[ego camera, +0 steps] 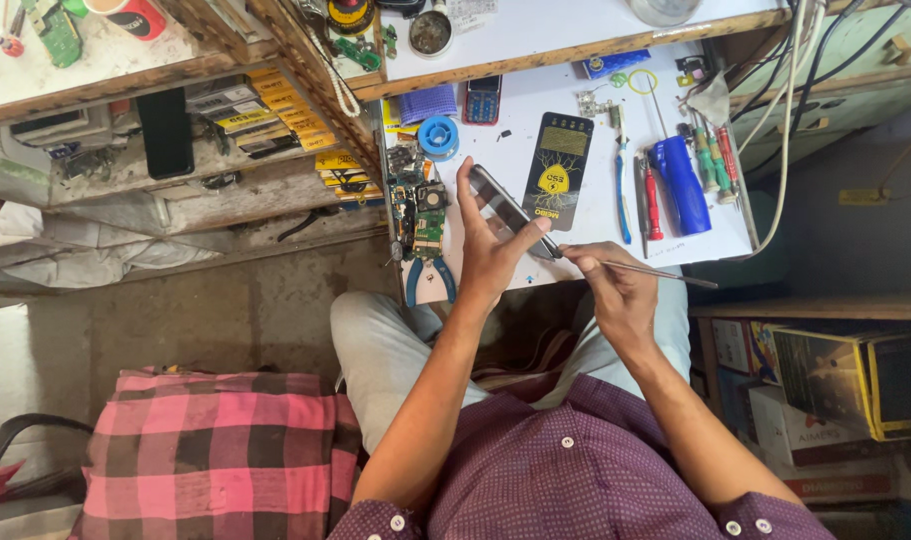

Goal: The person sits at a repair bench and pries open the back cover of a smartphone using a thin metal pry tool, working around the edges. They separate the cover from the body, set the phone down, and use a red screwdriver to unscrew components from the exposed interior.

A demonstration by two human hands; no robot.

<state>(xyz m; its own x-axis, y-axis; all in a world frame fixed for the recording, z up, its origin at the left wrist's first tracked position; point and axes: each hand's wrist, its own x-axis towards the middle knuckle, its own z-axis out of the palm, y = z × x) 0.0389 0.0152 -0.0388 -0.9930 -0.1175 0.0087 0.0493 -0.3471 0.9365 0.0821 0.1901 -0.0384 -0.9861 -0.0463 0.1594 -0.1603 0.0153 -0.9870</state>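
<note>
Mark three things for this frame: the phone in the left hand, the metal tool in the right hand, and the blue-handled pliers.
Phone [502,208]: head view, on its dark face above the thumb.
Metal tool [665,274]: head view, on the thin shaft right of the fingers.
Blue-handled pliers [430,279]: head view, between its handles.

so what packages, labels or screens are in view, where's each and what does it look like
Black mat with yellow emblem: flat on the white bench.
Yellow-labelled packs: stacked on the left shelf.
Small phone: bench back, red and blue.
Yellow-and-black box: lower right shelf.
</note>
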